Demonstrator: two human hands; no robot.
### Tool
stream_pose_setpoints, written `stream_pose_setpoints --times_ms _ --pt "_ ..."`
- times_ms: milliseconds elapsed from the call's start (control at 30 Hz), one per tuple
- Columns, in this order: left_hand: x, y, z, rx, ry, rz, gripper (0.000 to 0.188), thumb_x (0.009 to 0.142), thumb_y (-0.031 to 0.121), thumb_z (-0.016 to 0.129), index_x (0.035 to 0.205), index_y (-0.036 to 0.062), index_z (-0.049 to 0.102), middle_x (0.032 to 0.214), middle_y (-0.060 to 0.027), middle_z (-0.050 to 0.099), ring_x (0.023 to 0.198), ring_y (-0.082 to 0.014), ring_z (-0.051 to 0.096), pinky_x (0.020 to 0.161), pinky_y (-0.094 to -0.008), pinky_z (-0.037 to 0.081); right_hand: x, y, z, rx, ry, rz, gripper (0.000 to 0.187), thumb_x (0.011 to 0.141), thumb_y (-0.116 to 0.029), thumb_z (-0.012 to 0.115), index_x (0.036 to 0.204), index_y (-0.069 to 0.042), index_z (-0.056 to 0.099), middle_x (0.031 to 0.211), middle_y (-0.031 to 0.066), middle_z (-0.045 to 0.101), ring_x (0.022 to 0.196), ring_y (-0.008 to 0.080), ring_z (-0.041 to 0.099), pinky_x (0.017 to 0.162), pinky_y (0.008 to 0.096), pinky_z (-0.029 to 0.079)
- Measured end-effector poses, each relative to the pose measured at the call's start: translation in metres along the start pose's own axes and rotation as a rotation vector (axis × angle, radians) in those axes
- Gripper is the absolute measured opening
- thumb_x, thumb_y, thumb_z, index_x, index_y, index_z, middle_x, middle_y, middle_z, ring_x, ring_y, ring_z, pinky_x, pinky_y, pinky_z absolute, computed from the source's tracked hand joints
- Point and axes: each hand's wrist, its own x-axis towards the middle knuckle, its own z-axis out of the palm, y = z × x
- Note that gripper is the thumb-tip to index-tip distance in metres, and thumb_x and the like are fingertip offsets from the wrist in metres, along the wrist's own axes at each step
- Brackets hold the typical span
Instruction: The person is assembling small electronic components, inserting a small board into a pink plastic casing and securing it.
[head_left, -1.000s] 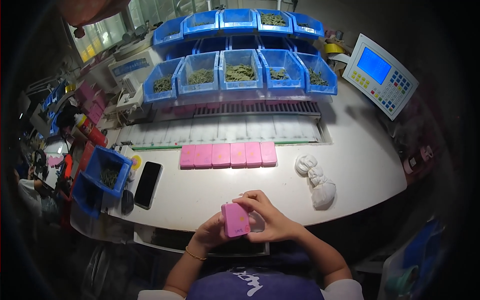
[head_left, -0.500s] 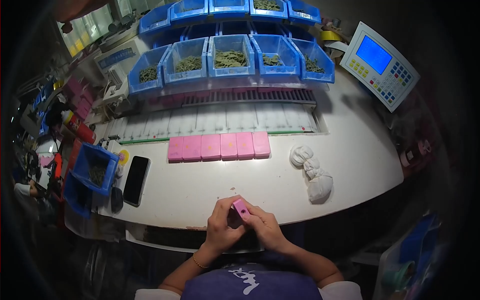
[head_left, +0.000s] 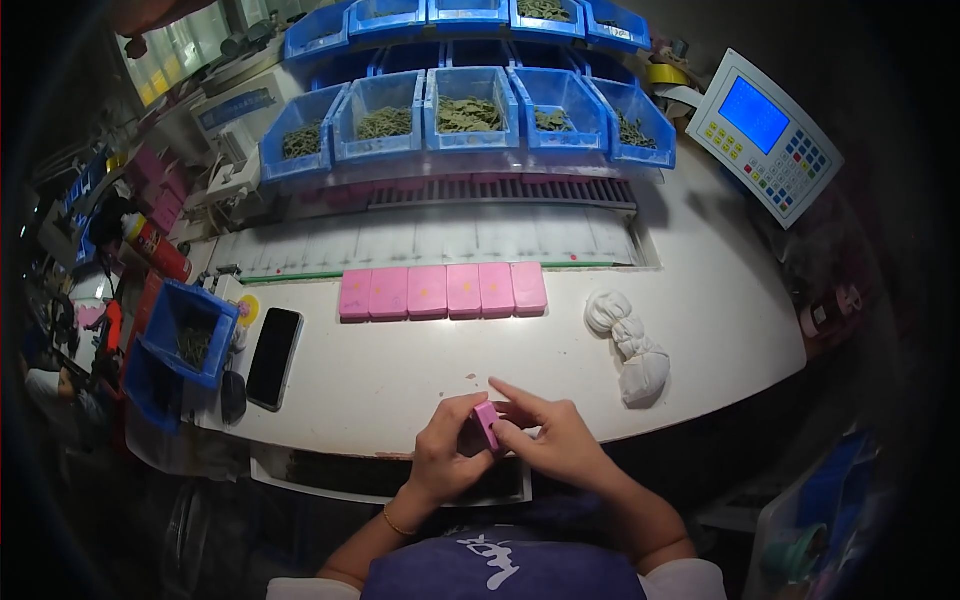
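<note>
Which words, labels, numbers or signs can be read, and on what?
Purple garment: stylised white lettering, not copied out.
Control panel: screen text and key labels, too small.
Held pink block: no legible text.
Row of pink blocks: tiny marks, unreadable.
Upper right blue bin: small label, unreadable.
Red can: printing, blurred.
Back-left machine: blue sign, blurred.

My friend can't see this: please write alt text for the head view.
A person's left hand grips a small pink block, the right hand touching it, at a white table. Beyond, six pink blocks form a row; a black smartphone lies left, a white cloth bundle right, and blue bins of greenish pieces stand behind.
</note>
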Motion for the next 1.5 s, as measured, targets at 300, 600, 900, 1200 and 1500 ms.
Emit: stream_pose_setpoints --times_ms 300,600,900,1200,1500 --pt "0.002 -0.003 -0.004 0.003 -0.08 -0.037 0.059 0.072 0.016 0.082 0.122 0.0042 0.056 0.107 -0.0132 0.063 0.094 -0.0289 0.067 0.078 -0.0363 0.055 0.023 -0.01 0.002 -0.42 -0.058 -0.224 0.042 0.088 -0.011 0.059 0.128 0.001 0.059 0.101 0.0209 0.069 0.088 0.026 0.07 0.079 0.0334 0.054" --pt "0.003 -0.005 -0.005 -0.087 -0.068 -0.135 0.057 0.073 0.015 0.082 0.122 0.0051 0.056 0.104 -0.0122 0.063 0.09 -0.0261 0.066 0.077 -0.0344 0.054 0.016 -0.016 -0.018 -0.045 -0.239 0.116 0.053 0.09 -0.012 0.057 0.141 -0.001 0.047 0.105 0.0211 0.07 0.083 0.0198 0.07 0.08 0.0326 0.054" --pt "0.003 -0.005 -0.007 -0.037 -0.09 -0.066 0.056 0.072 0.012 0.081 0.123 0.0052 0.056 0.103 -0.0115 0.062 0.088 -0.0245 0.066 0.076 -0.0335 0.054 0.014 -0.025 -0.006 -0.365 -0.245 0.029 0.06 0.087 -0.013 0.062 0.143 0.0 0.044 0.09 0.0232 0.068 0.073 0.025 0.068 0.069 0.0361 0.052" --pt "0.003 0.0 -0.003 0.004 -0.032 -0.029 0.054 0.072 0.013 0.084 0.118 0.0035 0.058 0.099 -0.0101 0.063 0.084 -0.019 0.064 0.075 -0.03 0.051 0.009 -0.013 0.005 -0.309 -0.047 -0.083 0.058 0.088 -0.011 0.055 0.142 0.002 0.038 0.081 0.027 0.063 0.079 0.0448 0.064 0.075 0.0492 0.051" --pt "0.004 0.002 -0.006 -0.056 -0.083 -0.123 0.057 0.073 0.014 0.084 0.122 0.0059 0.057 0.108 -0.0121 0.065 0.096 -0.025 0.068 0.081 -0.0339 0.055 0.032 -0.012 -0.012 -0.144 -0.236 -0.042 0.048 0.1 -0.024 0.053 0.139 0.0 0.042 0.087 0.0239 0.069 0.079 0.0338 0.069 0.074 0.0404 0.053"
